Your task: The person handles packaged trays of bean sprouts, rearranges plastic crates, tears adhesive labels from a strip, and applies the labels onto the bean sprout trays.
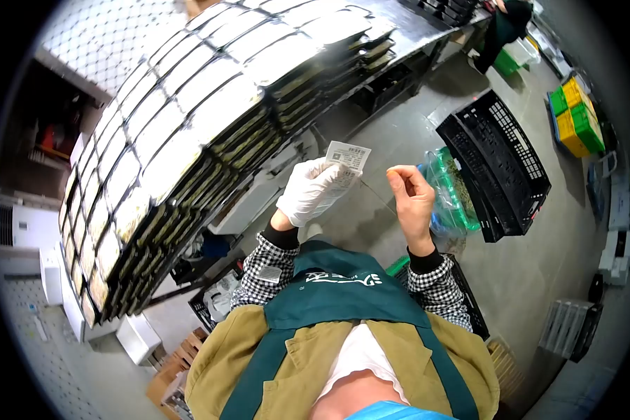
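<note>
My left hand [311,189], in a white glove, is closed on a small stack of printed labels [348,157] with barcodes and fine text. To its right, my bare right hand [414,199] is raised with thumb and fingertips pinched together; whether anything is between them is too small to make out. The two hands are apart. Another pale label [270,274] sits on my left checked sleeve. Beside my left hand rise tall stacks of black trays [241,136] with pale contents, their tops shining under glare.
Black plastic crates [500,168] stand on the floor to the right, beside a green basket [449,185] with clear plastic. Yellow and green crates [575,117] are farther right. Another person [504,31] stands at the top right near the metal table [416,24].
</note>
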`<action>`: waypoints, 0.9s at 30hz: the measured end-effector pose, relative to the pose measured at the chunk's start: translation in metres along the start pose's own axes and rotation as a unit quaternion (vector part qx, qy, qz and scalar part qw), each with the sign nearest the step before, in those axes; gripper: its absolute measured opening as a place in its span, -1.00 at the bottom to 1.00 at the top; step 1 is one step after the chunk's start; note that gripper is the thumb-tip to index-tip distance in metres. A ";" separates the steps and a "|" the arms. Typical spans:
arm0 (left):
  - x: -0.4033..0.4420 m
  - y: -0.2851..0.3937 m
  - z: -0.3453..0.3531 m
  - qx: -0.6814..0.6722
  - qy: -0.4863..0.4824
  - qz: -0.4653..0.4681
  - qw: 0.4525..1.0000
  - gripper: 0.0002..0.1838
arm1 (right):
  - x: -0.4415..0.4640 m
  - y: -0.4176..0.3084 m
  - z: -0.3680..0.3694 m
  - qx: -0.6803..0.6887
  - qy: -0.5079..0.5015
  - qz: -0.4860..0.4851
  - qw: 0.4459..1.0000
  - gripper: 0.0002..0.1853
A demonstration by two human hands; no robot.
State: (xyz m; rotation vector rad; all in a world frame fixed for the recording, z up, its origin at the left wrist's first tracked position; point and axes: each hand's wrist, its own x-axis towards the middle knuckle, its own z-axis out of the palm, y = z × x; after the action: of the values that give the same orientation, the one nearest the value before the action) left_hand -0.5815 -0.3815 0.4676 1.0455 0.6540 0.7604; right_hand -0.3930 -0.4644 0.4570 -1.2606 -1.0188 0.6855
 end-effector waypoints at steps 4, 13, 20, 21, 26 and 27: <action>0.067 0.015 0.005 0.159 -0.017 0.027 0.987 -0.70 | 0.049 0.040 -0.029 -0.048 0.029 0.052 0.997 -0.87; 0.276 -0.004 0.016 0.104 -0.081 -0.020 0.991 -0.75 | 0.198 0.173 -0.103 -0.029 0.025 0.249 0.968 -0.74; 0.396 -0.021 0.034 0.009 -0.106 -0.146 0.984 -0.77 | 0.207 0.261 -0.258 -0.660 0.244 0.140 0.697 -0.21; 0.407 -0.025 0.037 0.004 -0.103 -0.165 0.981 -0.77 | 0.203 0.267 -0.280 -0.679 0.231 0.182 0.673 -0.18; 0.444 -0.043 0.047 0.029 -0.092 -0.208 0.973 -0.78 | 0.186 0.311 -0.364 -0.725 0.124 0.219 0.641 -0.33; 0.449 -0.039 0.050 0.034 -0.083 -0.207 0.974 -0.78 | 0.186 0.316 -0.378 -0.727 0.085 0.203 0.650 -0.46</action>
State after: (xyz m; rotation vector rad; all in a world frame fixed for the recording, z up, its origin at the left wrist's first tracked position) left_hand -0.2732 -0.0565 0.3976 0.9785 0.7261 0.2856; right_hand 0.0606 -0.3995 0.1972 -2.9662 -1.0822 -0.1490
